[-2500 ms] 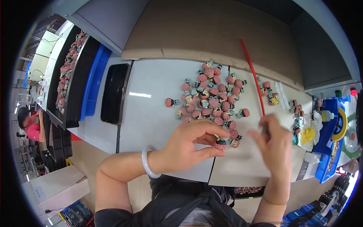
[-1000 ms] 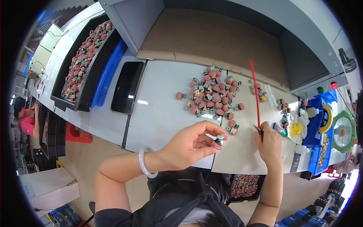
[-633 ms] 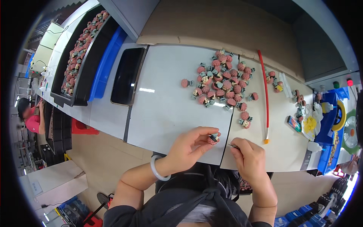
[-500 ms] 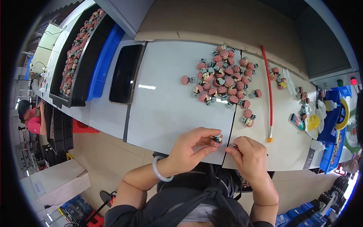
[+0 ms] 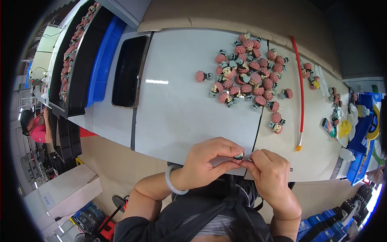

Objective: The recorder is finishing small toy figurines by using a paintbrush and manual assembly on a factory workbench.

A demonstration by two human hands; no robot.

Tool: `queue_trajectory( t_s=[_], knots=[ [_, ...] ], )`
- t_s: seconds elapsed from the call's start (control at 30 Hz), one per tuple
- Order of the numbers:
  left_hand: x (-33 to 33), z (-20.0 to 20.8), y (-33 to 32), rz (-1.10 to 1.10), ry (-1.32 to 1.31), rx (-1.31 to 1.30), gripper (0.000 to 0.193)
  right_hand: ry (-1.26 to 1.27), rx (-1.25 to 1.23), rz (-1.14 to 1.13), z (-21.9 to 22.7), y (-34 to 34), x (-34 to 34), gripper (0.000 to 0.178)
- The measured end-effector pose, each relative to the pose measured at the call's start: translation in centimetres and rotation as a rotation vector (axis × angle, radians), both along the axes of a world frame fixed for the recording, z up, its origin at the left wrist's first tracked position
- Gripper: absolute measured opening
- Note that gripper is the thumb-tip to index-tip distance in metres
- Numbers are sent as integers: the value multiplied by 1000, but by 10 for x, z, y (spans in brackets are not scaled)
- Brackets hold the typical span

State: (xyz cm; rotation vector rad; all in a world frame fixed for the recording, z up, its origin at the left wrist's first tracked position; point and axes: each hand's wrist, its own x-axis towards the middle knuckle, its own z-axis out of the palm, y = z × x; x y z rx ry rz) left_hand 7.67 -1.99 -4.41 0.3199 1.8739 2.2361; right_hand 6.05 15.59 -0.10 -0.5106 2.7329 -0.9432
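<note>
My left hand (image 5: pixel 211 158), with a pale bangle on its wrist, pinches a small figurine (image 5: pixel 238 159) with bumpy pink hair and a dark body between thumb and fingertips, above the table's front edge. My right hand (image 5: pixel 269 169) is closed around a thin metal tool, mostly hidden by the fingers. The tool's tip (image 5: pixel 248 160) is close beside the figurine; whether it touches cannot be made out. Further back lies a loose pile of similar figurines (image 5: pixel 254 78), in pink, grey and black. One figurine (image 5: pixel 203 76) lies apart at the pile's left.
A dark phone (image 5: pixel 130 72) lies left of the pile. Beyond it are a blue bin (image 5: pixel 105 60) and a black tray (image 5: pixel 80 76) full of figurines. A red-handled brush (image 5: pixel 300 97) lies right of the pile. A co-worker (image 5: pixel 37 127) is far left.
My right hand has come in against the left one, bringing the tool's tip up to the figurine. The whole view has shifted slightly.
</note>
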Motion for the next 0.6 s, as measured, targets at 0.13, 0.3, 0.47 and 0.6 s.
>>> queue_trajectory(
  t_s=[0.13,0.3,0.47,0.6],
  knots=[
    [-2,2,0,10,50,-86,31,-26,19,-7,2,-1,0,23],
    [-3,2,-1,22,108,-136,29,-133,4,-35,4,-3,-2,21],
    [-3,2,-1,33,130,-169,27,-123,-11,-28,2,-2,-1,21],
    [-2,2,-1,42,126,-165,27,-153,-2,-25,3,-3,-3,20]
  ],
)
